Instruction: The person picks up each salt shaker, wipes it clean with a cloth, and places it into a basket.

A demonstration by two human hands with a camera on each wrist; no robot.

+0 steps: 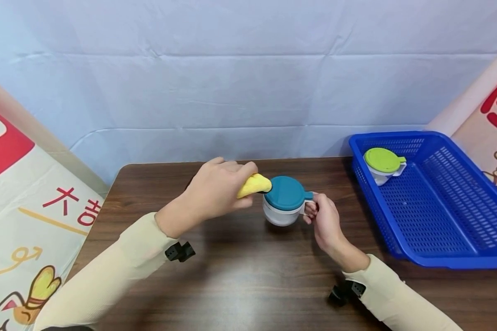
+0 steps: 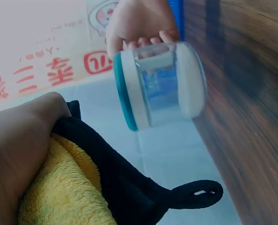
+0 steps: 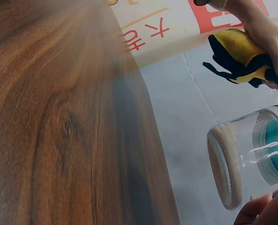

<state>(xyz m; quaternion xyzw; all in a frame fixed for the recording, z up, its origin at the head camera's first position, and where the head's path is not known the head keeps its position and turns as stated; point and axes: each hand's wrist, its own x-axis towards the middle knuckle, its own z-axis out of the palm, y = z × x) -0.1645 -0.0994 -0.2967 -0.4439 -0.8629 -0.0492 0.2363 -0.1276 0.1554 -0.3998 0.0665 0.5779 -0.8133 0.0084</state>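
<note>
A seasoning jar (image 1: 282, 216) has clear glass walls, a teal lid (image 1: 287, 193), a white handle and white contents at its bottom. My right hand (image 1: 326, 220) grips the handle and holds the jar off the table; the right wrist view shows a gap beneath its base. To the left, my left hand (image 1: 211, 191) clutches a bunched yellow cloth (image 1: 254, 185) with black edging. From the cloth hangs a black loop (image 2: 195, 194), seen in the left wrist view. In the head view the cloth's end lies close beside the lid; whether they touch is unclear.
On the right stands a blue plastic basket (image 1: 391, 225) with slotted walls. A similar jar with a lime-green lid (image 1: 383, 159) sits in its far left corner. Beneath is a dark wooden table (image 1: 248, 285), backed by a pale sheet (image 1: 232, 92). Printed sheets hang at both sides.
</note>
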